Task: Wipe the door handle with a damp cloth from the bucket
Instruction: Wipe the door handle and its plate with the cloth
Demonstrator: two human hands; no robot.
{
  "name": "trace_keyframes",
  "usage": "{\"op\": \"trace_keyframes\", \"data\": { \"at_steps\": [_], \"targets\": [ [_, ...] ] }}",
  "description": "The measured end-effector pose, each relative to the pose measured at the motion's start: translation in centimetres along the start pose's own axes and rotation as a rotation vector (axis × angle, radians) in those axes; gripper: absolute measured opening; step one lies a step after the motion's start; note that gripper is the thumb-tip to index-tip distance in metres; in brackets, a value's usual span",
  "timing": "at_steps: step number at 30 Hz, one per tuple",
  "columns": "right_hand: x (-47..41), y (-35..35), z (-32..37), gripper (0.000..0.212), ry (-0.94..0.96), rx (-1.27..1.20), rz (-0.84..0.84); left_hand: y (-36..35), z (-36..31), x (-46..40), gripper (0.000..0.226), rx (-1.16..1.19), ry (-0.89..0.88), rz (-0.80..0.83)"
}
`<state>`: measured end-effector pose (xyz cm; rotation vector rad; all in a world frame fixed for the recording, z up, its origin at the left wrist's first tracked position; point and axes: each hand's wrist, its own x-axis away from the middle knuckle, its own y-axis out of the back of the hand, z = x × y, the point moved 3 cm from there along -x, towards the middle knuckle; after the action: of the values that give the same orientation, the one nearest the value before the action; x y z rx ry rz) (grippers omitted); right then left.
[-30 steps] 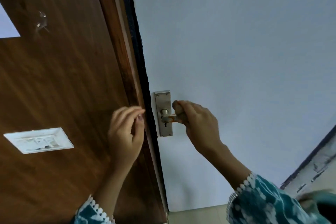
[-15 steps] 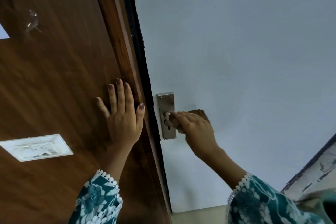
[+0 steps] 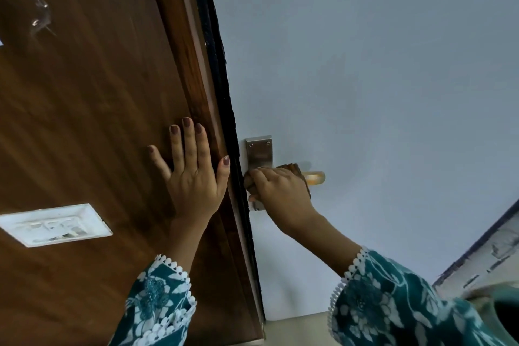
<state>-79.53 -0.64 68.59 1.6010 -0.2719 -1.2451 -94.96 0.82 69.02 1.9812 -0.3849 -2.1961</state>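
Wood fills the left of the scene: a brown panel (image 3: 84,121) with a white switch plate (image 3: 54,224) low on it. The left hand (image 3: 193,177) lies flat on that wood, fingers (image 3: 188,135) spread and holding nothing, seemingly as a brace. Just right of the dark edge strip is a metal backplate (image 3: 259,152) on the pale door (image 3: 379,78). The right hand (image 3: 280,191) is closed around a brown cloth (image 3: 293,169), fingers curled and pressing it over the base of the door handle (image 3: 316,178); only the handle's brassy tip shows, sticking out to the right. The handle looks stiff and smooth, likely slippery once wet, while the cloth is soft and bunches easily. Wrapping it round the lever and sliding toward the tip seems the best hold. No bucket can be made out.
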Motion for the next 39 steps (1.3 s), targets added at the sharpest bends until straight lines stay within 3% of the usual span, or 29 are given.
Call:
{"op": "trace_keyframes", "data": {
  "at_steps": [10, 20, 25, 31, 39],
  "targets": [
    [4.3, 3.5, -8.5, 0.045, -0.224, -0.061, -0.087, -0.3, 0.2, 0.2, 0.065, 0.006, -0.003, -0.027],
    [0.0, 0.1, -0.2, 0.029, -0.016, -0.049, -0.07, -0.2, 0.2, 0.3, 0.068, 0.003, -0.001, -0.013],
    [2.0, 0.8, -4.8, 0.045, -0.099, -0.06, -0.069, -0.2, 0.3, 0.3, 0.069, 0.0, 0.004, -0.003],
    [4.8, 3.6, -10.1, 0.041, -0.239, -0.138, -0.073, -0.2, -0.2, 0.2, 0.067, 0.015, 0.03, -0.027],
    [0.9, 0.6, -3.3, 0.038, -0.086, 0.001, -0.074, -0.4, -0.5, 0.6, 0.067, -0.015, -0.008, -0.036]
  ]
}}
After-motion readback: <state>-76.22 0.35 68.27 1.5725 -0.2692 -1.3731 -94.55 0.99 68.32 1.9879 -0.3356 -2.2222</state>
